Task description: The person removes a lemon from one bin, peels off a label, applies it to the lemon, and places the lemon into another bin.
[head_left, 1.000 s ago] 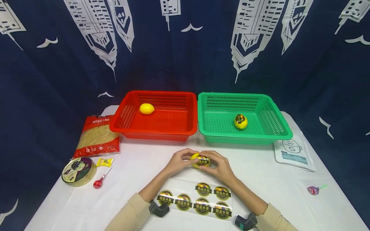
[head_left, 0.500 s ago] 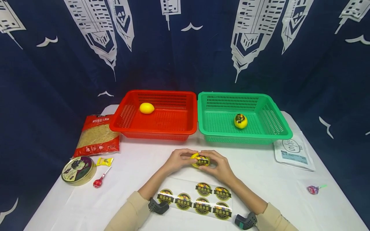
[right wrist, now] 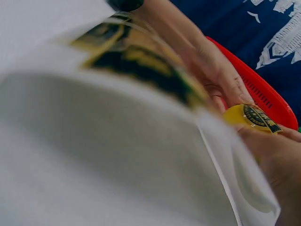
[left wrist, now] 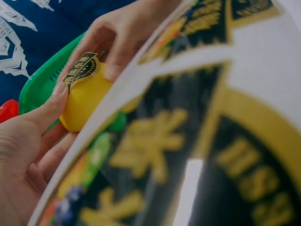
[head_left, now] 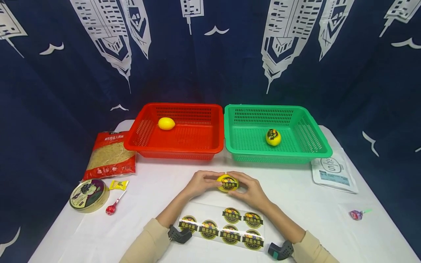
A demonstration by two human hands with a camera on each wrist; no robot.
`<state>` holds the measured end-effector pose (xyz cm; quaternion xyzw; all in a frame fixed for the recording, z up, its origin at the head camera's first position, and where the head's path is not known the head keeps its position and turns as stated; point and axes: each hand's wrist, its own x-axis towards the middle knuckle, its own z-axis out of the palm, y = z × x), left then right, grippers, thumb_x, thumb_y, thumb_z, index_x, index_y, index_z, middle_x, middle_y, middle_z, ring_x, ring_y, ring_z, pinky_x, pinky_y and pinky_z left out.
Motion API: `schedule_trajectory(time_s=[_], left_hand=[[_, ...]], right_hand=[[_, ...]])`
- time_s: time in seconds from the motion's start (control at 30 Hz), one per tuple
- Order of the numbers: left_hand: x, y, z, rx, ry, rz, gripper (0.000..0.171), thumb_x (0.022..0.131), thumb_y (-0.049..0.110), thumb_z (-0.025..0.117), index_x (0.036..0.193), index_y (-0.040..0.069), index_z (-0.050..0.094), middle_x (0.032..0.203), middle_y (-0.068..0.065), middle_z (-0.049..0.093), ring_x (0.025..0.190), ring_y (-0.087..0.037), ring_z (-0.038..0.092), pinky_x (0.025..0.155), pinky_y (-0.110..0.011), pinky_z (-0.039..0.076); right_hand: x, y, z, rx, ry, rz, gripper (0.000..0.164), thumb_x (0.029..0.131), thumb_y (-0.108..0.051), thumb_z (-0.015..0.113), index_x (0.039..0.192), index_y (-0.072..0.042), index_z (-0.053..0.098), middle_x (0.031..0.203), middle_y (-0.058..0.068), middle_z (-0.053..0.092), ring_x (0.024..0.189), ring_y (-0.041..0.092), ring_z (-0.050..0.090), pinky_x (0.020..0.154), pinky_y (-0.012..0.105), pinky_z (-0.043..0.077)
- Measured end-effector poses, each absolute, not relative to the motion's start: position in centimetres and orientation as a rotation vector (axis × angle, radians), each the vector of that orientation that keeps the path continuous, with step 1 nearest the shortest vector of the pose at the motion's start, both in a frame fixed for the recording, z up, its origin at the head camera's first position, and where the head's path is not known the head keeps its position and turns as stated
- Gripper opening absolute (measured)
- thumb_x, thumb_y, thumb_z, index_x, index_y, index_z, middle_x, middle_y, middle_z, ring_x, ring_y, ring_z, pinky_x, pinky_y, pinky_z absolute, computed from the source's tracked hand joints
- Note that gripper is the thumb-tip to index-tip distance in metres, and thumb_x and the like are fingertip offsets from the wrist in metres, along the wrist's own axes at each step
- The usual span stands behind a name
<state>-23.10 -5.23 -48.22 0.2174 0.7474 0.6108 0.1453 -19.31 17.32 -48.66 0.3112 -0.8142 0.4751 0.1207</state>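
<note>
Between both hands, a yellow lemon (left wrist: 83, 107) is held just above the table's middle in the head view. A round black-and-gold sticker (head_left: 229, 184) with fruit pictures lies on its near side. My left hand (head_left: 200, 184) holds the lemon from the left, its thumb at the sticker's edge. From the right, my right hand (head_left: 251, 189) grips it with thumb and fingers. Below the hands lies a clear sheet of fruit stickers (head_left: 208, 229), with several left on it; it blocks much of both wrist views. The lemon's underside is hidden in the head view.
Behind the hands stand a red basket (head_left: 174, 150) with a lemon (head_left: 166, 123) and a green basket (head_left: 279, 155) with a stickered lemon (head_left: 273, 138). Left lie a pasta bag (head_left: 112, 157), round tin (head_left: 88, 195), wrapped candy (head_left: 118, 185) and lollipop (head_left: 111, 209). Right: white pouch (head_left: 333, 173), lollipop (head_left: 356, 214).
My left thumb has slid left across the sticker, so more of it shows. The lemon has turned slightly between the hands. Baskets and sticker sheet stay where they were.
</note>
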Motion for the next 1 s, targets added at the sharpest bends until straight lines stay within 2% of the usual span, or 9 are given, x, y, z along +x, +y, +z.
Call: schedule_trajectory(time_s=[0.13,0.3,0.4,0.5,0.57,0.67,0.87,1.0], left_hand=[[-23.2,-5.4,-48.3,0.657,2.145,1.733,0.038,0.081,0.021,0.073,0.117,0.014,0.066,0.112,-0.005,0.065,0.092,-0.016,0.065,0.079,-0.027,0.053],[-23.5,-5.8,-48.7,0.795,2.069,1.740,0.042,0.090,0.017,0.061,0.131,0.017,0.053,0.121,-0.003,0.060,0.106,-0.015,0.059,0.091,-0.029,0.046],[-23.3,-5.6,-48.6,0.890,2.087,1.760,0.050,0.089,0.019,0.063,0.136,0.021,0.046,0.121,-0.005,0.060,0.106,-0.016,0.059,0.090,-0.030,0.047],[-23.0,-5.3,-48.4,1.024,2.238,1.694,0.056,0.081,0.028,0.072,0.133,0.022,0.049,0.120,-0.002,0.060,0.100,-0.013,0.062,0.085,-0.027,0.050],[-22.8,-5.0,-48.4,1.123,2.392,1.599,0.058,0.077,0.034,0.075,0.129,0.023,0.053,0.120,0.002,0.060,0.101,-0.009,0.060,0.086,-0.026,0.049],[-22.7,-4.7,-48.5,1.214,2.573,1.478,0.053,0.076,0.040,0.075,0.124,0.024,0.058,0.117,0.008,0.059,0.104,-0.007,0.056,0.090,-0.028,0.046],[-22.5,-4.6,-48.5,1.258,2.674,1.432,0.047,0.075,0.036,0.076,0.119,0.026,0.063,0.109,0.009,0.061,0.103,-0.005,0.054,0.090,-0.028,0.045],[-22.5,-4.5,-48.5,1.292,2.690,1.431,0.047,0.074,0.033,0.078,0.118,0.025,0.063,0.107,0.009,0.062,0.102,-0.004,0.055,0.089,-0.026,0.046]], right_hand=[[-19.2,17.5,-48.6,0.880,-2.442,1.393,0.066,0.072,-0.016,0.079,0.131,-0.009,0.052,0.127,0.009,0.055,0.113,0.022,0.054,0.090,0.023,0.045],[-18.1,16.9,-46.7,0.817,-2.443,1.442,0.064,0.069,-0.005,0.080,0.127,-0.001,0.053,0.121,0.016,0.057,0.100,0.027,0.062,0.087,0.030,0.048],[-17.7,16.7,-45.9,0.798,-2.454,1.451,0.064,0.068,-0.001,0.080,0.126,0.004,0.051,0.119,0.020,0.057,0.095,0.030,0.063,0.086,0.036,0.049],[-17.8,16.6,-46.2,0.797,-2.443,1.453,0.067,0.068,-0.002,0.080,0.127,0.005,0.049,0.119,0.022,0.058,0.092,0.032,0.064,0.086,0.043,0.048],[-18.1,16.7,-47.1,0.785,-2.439,1.460,0.071,0.067,-0.004,0.081,0.129,0.000,0.047,0.119,0.019,0.058,0.092,0.030,0.064,0.087,0.044,0.048],[-18.6,16.8,-48.4,0.766,-2.461,1.431,0.075,0.068,-0.013,0.082,0.133,-0.006,0.045,0.122,0.013,0.058,0.094,0.025,0.064,0.090,0.042,0.046],[-18.8,16.9,-48.9,0.727,-2.547,1.461,0.082,0.071,-0.030,0.080,0.139,-0.009,0.039,0.126,0.006,0.056,0.100,0.016,0.062,0.098,0.044,0.039],[-18.7,16.8,-48.4,0.633,-2.572,1.688,0.074,0.079,-0.030,0.074,0.140,-0.011,0.037,0.126,0.010,0.055,0.104,0.021,0.060,0.093,0.041,0.044]])
